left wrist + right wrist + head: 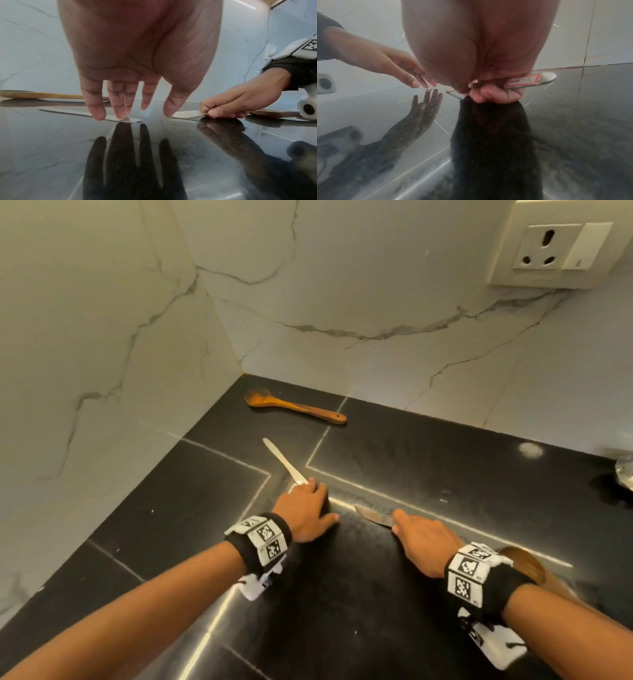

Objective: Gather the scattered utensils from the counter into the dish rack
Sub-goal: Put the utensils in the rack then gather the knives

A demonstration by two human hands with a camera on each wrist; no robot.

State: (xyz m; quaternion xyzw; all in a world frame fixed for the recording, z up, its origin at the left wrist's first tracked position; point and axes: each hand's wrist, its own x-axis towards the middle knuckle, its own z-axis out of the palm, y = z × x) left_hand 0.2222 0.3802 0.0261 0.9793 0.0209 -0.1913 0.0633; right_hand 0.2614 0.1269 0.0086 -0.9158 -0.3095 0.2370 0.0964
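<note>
On the black counter [445, 460] lies a flat steel utensil [284, 462], and the straight fingers of my left hand [308, 505] touch its near end. The left wrist view shows those fingertips [120, 106] pressing on the steel utensil [77, 112]. My right hand [411, 529] grips a steel knife [373, 515] whose tip points left. In the right wrist view its fingers [489, 94] curl round the knife's labelled handle [525, 80]. A wooden spoon [294, 405] lies near the back corner. No dish rack is in view.
A second wooden spoon [527, 566] lies under my right wrist. A shiny object [625, 470] sits at the right edge of the counter. Marble walls close the back and left sides, with a wall socket [551, 248] at upper right.
</note>
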